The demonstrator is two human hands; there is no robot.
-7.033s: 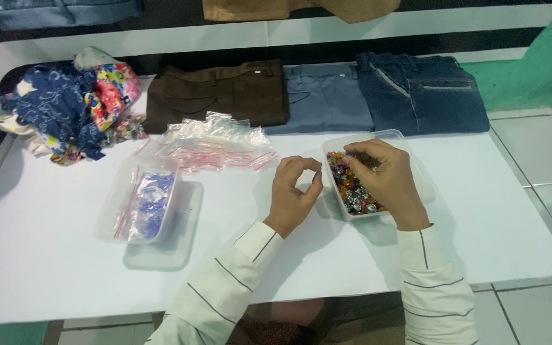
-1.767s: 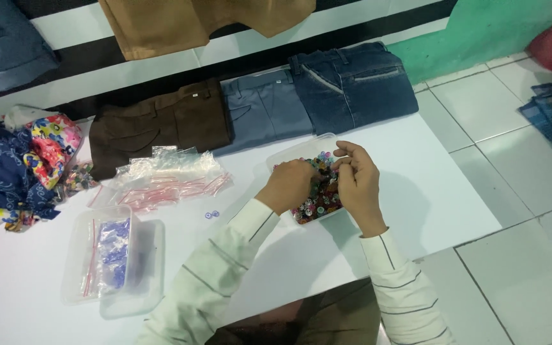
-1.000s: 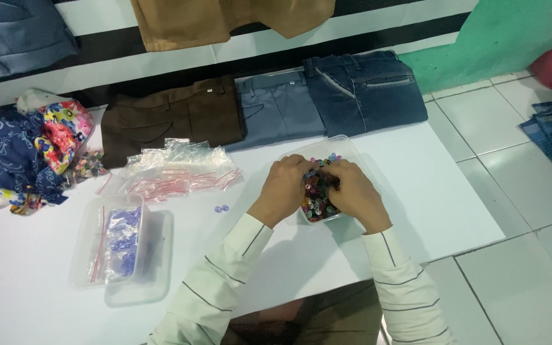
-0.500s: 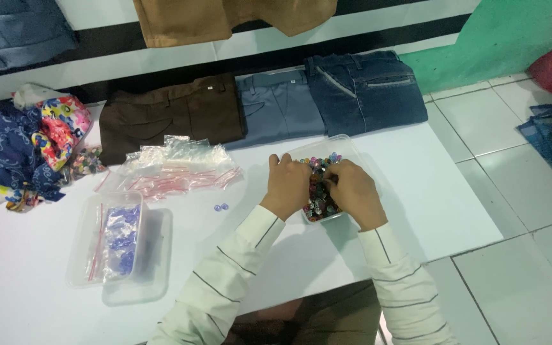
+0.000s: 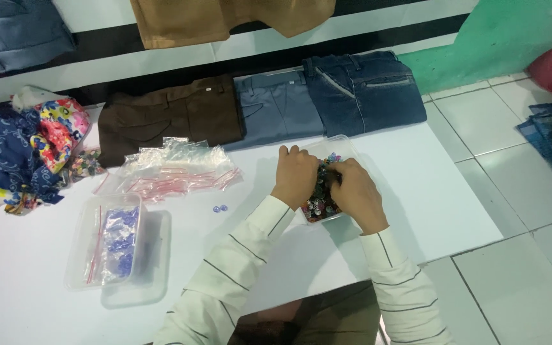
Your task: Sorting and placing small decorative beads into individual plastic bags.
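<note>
Long cream-white sleeves with thin dark stripes, ribbed cuffs at both wrists, left hand [image 5: 295, 176] and right hand [image 5: 356, 193] bare

The left hand [image 5: 295, 176] and right hand [image 5: 356, 191] have moved close together over the clear tub [image 5: 343, 145] of little beads [image 5: 317, 198]. Before, they were apart, and more beads showed between them.

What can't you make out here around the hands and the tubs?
- Head view: whether the left hand or right hand pinches anything; the fingertips are curled out of sight over the bead tub.
- Single beads: too small and blurred to sort by shape.
- Blue contents of the bags in the left tub: too blurred to identify.
- Hanging tan garment: cut off by the top edge.
</note>
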